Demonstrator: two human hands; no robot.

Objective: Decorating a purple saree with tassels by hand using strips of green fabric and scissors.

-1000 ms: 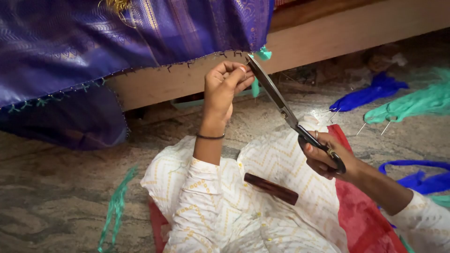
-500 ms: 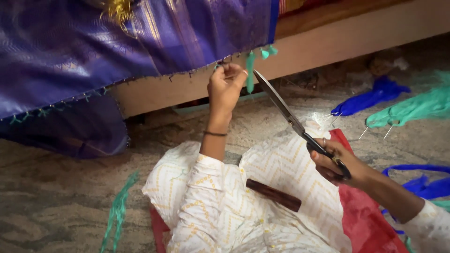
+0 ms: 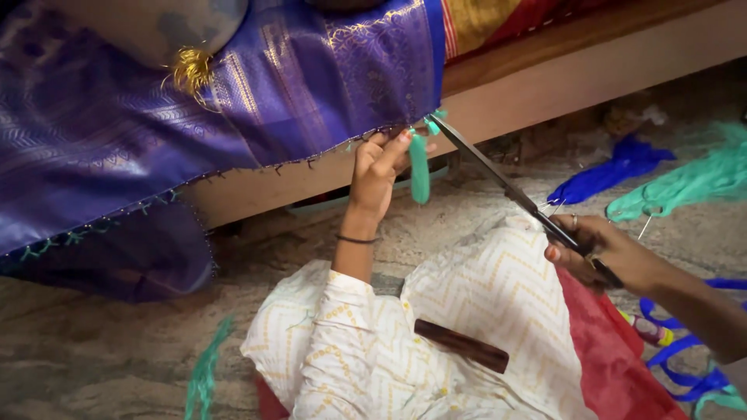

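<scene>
One broad purple cloth [image 3: 194, 117] drapes over the wooden bed edge [image 3: 591, 70]. The left hand [image 3: 377, 167] pinches its hem beside a hanging green tassel [image 3: 419, 175]; the right hand [image 3: 603, 253] grips long scissors [image 3: 506, 183], blades at the hem. Blue and green thread bundles [image 3: 677, 175] lie on the floor.

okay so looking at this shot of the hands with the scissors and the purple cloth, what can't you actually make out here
Head view, the only one:
- Scissors handles: wrapped inside the right hand.
- Where the blade tips meet the teal tassel: too small to tell whether they touch.
- Left hand fingertips: partly behind the purple cloth edge.
- Right forearm: cut off by the right frame edge.
- Blue threads: too blurred to count.
</scene>
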